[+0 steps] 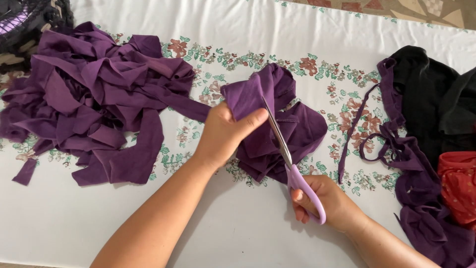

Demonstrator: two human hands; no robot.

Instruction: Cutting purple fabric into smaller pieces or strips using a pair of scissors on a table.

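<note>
R hand (325, 201) sat nearest, fingers curled through the lilac handles of the scissors (290, 161), blades running up into the purple cloth (277, 124) at mid table. L hand (223, 134) pinched the cloth's upper edge, thumb on top, fingers shut on it. Pile of purple strips (94, 94) lay to the left; black garment (431, 94) & red cloth (458, 186) on the right, all on the white floral tablecloth (248, 34)
</note>
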